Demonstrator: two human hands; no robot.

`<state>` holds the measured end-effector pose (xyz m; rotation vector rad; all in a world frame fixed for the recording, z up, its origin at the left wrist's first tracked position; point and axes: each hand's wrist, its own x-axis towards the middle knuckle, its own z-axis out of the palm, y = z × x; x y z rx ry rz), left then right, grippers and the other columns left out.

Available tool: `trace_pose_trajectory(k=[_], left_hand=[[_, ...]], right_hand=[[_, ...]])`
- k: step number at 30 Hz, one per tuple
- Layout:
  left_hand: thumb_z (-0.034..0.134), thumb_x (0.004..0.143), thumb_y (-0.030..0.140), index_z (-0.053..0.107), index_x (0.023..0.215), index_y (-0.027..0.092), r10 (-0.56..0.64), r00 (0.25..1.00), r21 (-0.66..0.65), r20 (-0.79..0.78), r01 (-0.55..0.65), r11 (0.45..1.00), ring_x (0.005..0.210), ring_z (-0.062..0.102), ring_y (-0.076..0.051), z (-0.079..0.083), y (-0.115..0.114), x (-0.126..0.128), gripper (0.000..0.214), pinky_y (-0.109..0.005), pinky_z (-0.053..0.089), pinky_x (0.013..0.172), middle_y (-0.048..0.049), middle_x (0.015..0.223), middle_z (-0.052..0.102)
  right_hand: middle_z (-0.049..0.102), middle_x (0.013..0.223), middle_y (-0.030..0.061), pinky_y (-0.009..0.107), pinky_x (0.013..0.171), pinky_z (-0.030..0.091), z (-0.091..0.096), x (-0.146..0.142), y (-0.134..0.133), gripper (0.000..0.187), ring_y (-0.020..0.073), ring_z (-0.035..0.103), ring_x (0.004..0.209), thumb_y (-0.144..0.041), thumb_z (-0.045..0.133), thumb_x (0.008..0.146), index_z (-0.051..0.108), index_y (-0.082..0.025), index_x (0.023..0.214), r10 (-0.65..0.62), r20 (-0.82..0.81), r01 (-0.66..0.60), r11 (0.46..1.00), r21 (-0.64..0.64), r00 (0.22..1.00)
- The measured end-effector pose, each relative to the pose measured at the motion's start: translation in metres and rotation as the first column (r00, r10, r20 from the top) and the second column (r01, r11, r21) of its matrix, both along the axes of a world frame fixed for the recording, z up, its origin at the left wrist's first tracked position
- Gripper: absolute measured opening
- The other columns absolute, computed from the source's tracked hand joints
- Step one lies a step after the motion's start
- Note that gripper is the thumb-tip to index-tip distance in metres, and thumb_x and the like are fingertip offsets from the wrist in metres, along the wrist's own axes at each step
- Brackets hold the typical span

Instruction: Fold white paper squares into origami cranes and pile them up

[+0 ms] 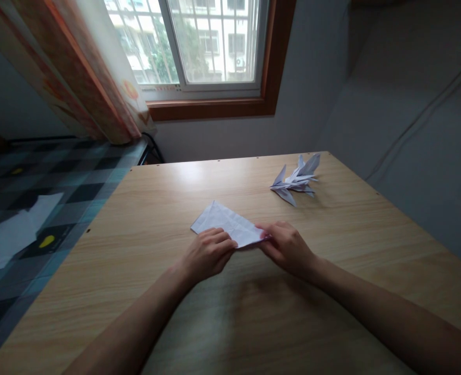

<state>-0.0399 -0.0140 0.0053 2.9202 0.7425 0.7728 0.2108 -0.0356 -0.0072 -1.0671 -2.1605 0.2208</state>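
A folded sheet of white paper (230, 223) lies over the middle of the wooden table (167, 198), with creases across it and one corner pointing away from me. My left hand (210, 252) is closed on its near edge, fingers curled together on top and thumb side toward the right. At the paper's right tip, my right hand (287, 245) pinches it between thumb and fingers. The near edge between both hands looks slightly raised from the table. What lies beneath my left fingers is hidden.
Folded paper pieces (296, 181), pointed and bunched together, rest at the table's far right. To the left, white paper sheets (15, 234) lie on a checked cloth (85, 156) over a bed-like surface. Behind the table are a curtain (93, 73) and a barred window (214, 47).
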Motion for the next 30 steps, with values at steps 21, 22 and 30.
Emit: trace_pose_trajectory(k=[21, 22, 30], left_hand=[[0.041, 0.098, 0.038, 0.040, 0.145, 0.019, 0.139, 0.927, -0.135, -0.349, -0.197, 0.971, 0.139, 0.038, -0.031, -0.007, 0.003, 0.004, 0.051, -0.054, 0.028, 0.112, -0.0104, 0.150, 0.046], [0.042, 0.098, 0.043, 0.040, 0.146, 0.018, 0.142, 0.925, -0.136, -0.353, -0.201, 0.970, 0.140, 0.038, -0.032, -0.006, 0.003, 0.004, 0.054, -0.054, 0.027, 0.112, -0.0115, 0.150, 0.045], [0.050, 0.092, 0.050, 0.049, 0.137, 0.017, 0.143, 0.936, -0.124, -0.322, -0.191, 0.974, 0.127, 0.048, -0.033, 0.002, 0.001, 0.007, 0.055, -0.053, 0.032, 0.110, -0.0159, 0.136, 0.055]], right_hand=[[0.070, 0.115, 0.0153, 0.037, 0.094, 0.052, 0.004, 0.001, -0.001, 0.024, 0.0236, 0.065, 0.106, -0.009, 0.054, 0.091, 0.067, -0.009, 0.111, 0.068, 0.486, -0.169, 0.971, 0.167, 0.871], [0.070, 0.115, 0.0157, 0.037, 0.094, 0.052, 0.006, 0.002, -0.002, 0.024, 0.0238, 0.065, 0.106, -0.009, 0.054, 0.091, 0.066, -0.009, 0.111, 0.066, 0.508, -0.176, 0.969, 0.171, 0.859], [0.070, 0.095, 0.0132, 0.032, 0.080, 0.053, 0.017, 0.008, -0.002, 0.019, 0.0200, 0.065, 0.090, -0.006, 0.047, 0.093, 0.065, -0.010, 0.100, 0.127, 0.634, -0.241, 0.966, 0.096, 0.763]])
